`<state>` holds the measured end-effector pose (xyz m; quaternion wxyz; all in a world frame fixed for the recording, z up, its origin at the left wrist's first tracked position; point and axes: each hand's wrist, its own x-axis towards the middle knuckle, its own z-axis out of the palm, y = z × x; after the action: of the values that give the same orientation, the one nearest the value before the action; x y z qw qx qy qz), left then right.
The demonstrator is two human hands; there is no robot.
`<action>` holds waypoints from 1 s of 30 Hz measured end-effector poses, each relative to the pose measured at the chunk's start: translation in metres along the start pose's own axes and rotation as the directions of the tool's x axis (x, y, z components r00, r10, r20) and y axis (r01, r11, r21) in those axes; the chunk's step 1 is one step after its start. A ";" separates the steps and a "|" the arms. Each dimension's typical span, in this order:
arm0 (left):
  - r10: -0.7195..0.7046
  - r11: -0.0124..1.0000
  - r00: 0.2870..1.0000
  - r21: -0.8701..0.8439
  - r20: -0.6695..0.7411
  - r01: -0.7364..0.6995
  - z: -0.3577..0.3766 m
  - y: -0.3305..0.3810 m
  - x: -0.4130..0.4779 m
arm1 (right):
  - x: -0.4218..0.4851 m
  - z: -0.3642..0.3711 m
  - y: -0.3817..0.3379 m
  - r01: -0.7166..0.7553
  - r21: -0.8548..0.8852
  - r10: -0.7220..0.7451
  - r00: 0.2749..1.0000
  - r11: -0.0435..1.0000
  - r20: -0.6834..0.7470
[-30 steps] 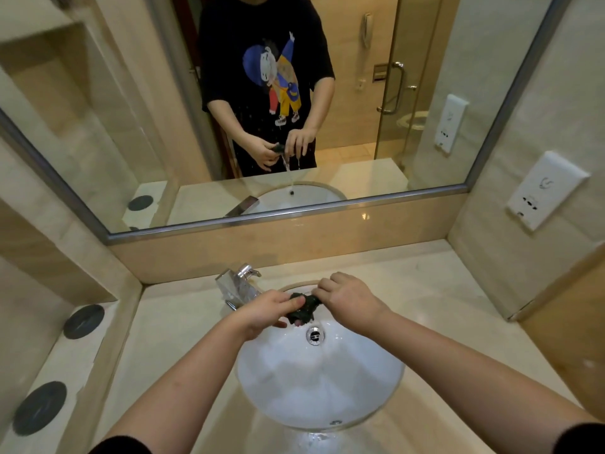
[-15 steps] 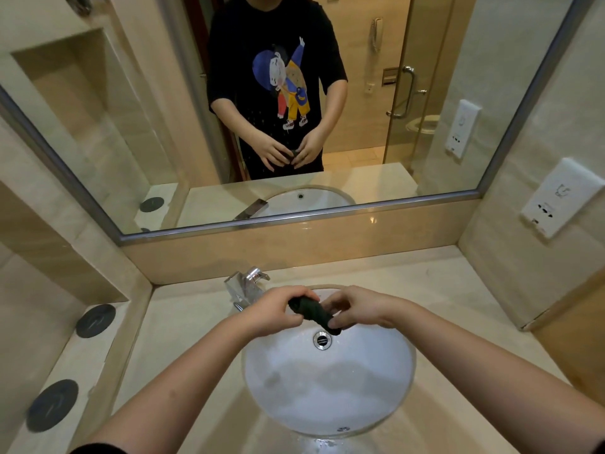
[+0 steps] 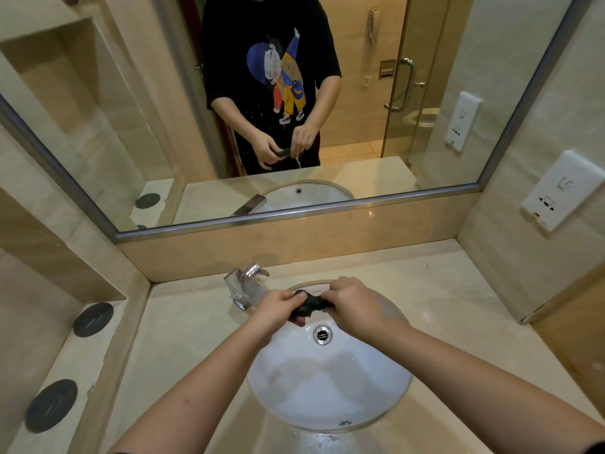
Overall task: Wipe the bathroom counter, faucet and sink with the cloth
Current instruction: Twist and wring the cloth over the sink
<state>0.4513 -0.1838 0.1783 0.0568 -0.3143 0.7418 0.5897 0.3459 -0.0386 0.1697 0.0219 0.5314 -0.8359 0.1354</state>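
A: Where is the cloth?
B: The dark green cloth is bunched into a tight wad between the two hands. It sits over the back part of the white sink, just behind and above the drain.
A: And how do the hands have it?
B: The left hand grips the left end with its fingers curled round it. The right hand is clenched on the right end, knuckles up. They are close together, so only a short stretch of cloth shows between them.
A: Does the cloth touch the bowl?
B: I cannot tell, because the fingers hide its underside.
A: The faucet?
B: The chrome faucet stands at the rear left of the bowl, just beside the left hand. Whether they touch is unclear.
A: What else is around?
B: There is a beige stone counter, with water drops at the sink's front rim. The mirror shows a person in a black printed T-shirt holding the cloth in both hands. Two black round discs lie on the lower ledge to the left, and there is a white socket panel on the right wall
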 end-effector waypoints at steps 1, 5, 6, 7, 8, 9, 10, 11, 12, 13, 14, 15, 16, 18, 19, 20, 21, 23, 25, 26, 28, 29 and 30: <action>-0.081 0.997 0.997 -0.015 0.001 0.081 0.002 0.000 0.001 | -0.001 0.005 0.000 0.070 -0.080 -0.072 0.997 0.994 -0.031; -0.316 0.945 0.946 -0.069 0.068 0.321 0.001 -0.002 0.006 | -0.007 0.013 -0.001 0.189 -0.262 -0.203 0.979 0.946 -0.027; -0.337 0.937 0.938 -0.067 0.080 0.343 0.001 -0.001 0.005 | -0.008 0.014 -0.001 0.210 -0.271 -0.230 0.972 0.940 -0.045; -0.344 0.935 0.935 -0.063 0.086 0.350 0.000 -0.001 0.005 | -0.007 0.017 -0.001 0.202 -0.253 -0.220 0.975 0.946 -0.045; -0.338 0.938 0.937 -0.056 0.087 0.343 0.000 -0.001 0.004 | -0.006 0.018 0.001 0.176 -0.214 -0.185 0.982 0.961 -0.024; -0.319 0.945 0.944 -0.048 0.084 0.323 -0.001 -0.002 0.004 | -0.005 0.021 0.005 0.163 -0.167 -0.167 0.986 0.972 -0.007; -0.286 0.957 0.954 -0.028 0.085 0.289 -0.002 -0.005 0.004 | -0.004 0.022 0.009 0.148 -0.071 -0.146 0.989 0.986 0.028; -0.239 0.971 0.966 0.005 0.094 0.240 -0.004 -0.007 0.002 | -0.003 0.020 0.012 0.112 0.033 -0.113 0.992 0.993 0.047; -0.182 0.983 0.978 0.042 0.106 0.178 -0.006 -0.009 0.002 | -0.002 0.014 0.013 0.053 0.114 -0.062 0.995 0.992 0.078; -0.114 0.992 0.986 0.070 0.118 0.106 -0.007 -0.010 0.000 | -0.003 0.006 0.012 -0.038 0.179 0.012 0.990 0.983 0.139; -0.034 0.996 0.991 0.084 0.127 0.024 -0.009 -0.010 -0.001 | -0.003 -0.001 0.012 -0.133 0.231 0.084 0.974 0.964 0.210; 0.051 0.995 0.989 0.083 0.138 -0.063 -0.010 -0.011 -0.001 | -0.003 -0.006 0.010 -0.223 0.290 0.137 0.947 0.931 0.289; 0.134 0.984 0.979 0.094 0.151 -0.150 -0.011 -0.010 -0.001 | -0.003 -0.008 0.010 -0.313 0.384 0.162 0.912 0.869 0.377; 0.257 0.932 0.949 0.211 0.182 -0.293 -0.016 -0.010 0.004 | -0.004 -0.011 0.010 -0.529 0.604 0.121 0.803 0.596 0.583; 0.294 0.898 0.933 0.275 0.209 -0.344 -0.019 -0.009 0.006 | -0.005 -0.013 0.012 -0.616 0.652 0.082 0.752 0.441 0.654; 0.312 0.874 0.920 0.308 0.237 -0.376 -0.021 -0.008 0.007 | -0.006 -0.014 0.014 -0.660 0.672 0.045 0.724 0.335 0.689; 0.326 0.869 0.909 0.296 0.259 -0.396 -0.023 -0.005 0.006 | -0.006 -0.016 0.015 -0.672 0.680 0.015 0.714 0.292 0.700; 0.358 0.873 0.890 0.238 0.281 -0.426 -0.023 -0.001 0.004 | -0.005 -0.018 0.017 -0.664 0.698 -0.044 0.716 0.267 0.697; 0.391 0.869 0.875 0.200 0.285 -0.453 -0.022 0.000 0.003 | -0.004 -0.017 0.017 -0.668 0.694 -0.097 0.698 0.269 0.709; 0.390 0.873 0.875 0.188 0.287 -0.451 -0.021 0.001 0.003 | -0.005 -0.015 0.016 -0.666 0.686 -0.108 0.690 0.291 0.716; 0.360 0.887 0.887 0.189 0.290 -0.421 -0.022 0.001 0.003 | -0.005 -0.013 0.014 -0.649 0.676 -0.108 0.689 0.350 0.717; 0.342 0.894 0.892 0.189 0.294 -0.405 -0.023 0.001 0.002 | -0.005 -0.013 0.013 -0.641 0.678 -0.088 0.700 0.360 0.709; 0.332 0.900 0.895 0.185 0.297 -0.395 -0.024 0.001 0.002 | -0.005 -0.013 0.012 -0.639 0.684 -0.063 0.713 0.352 0.698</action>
<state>0.4555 -0.2064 0.1854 0.0786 -0.0802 0.8396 0.5315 0.3358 -0.0265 0.1786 -0.5678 0.2973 -0.6666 0.3807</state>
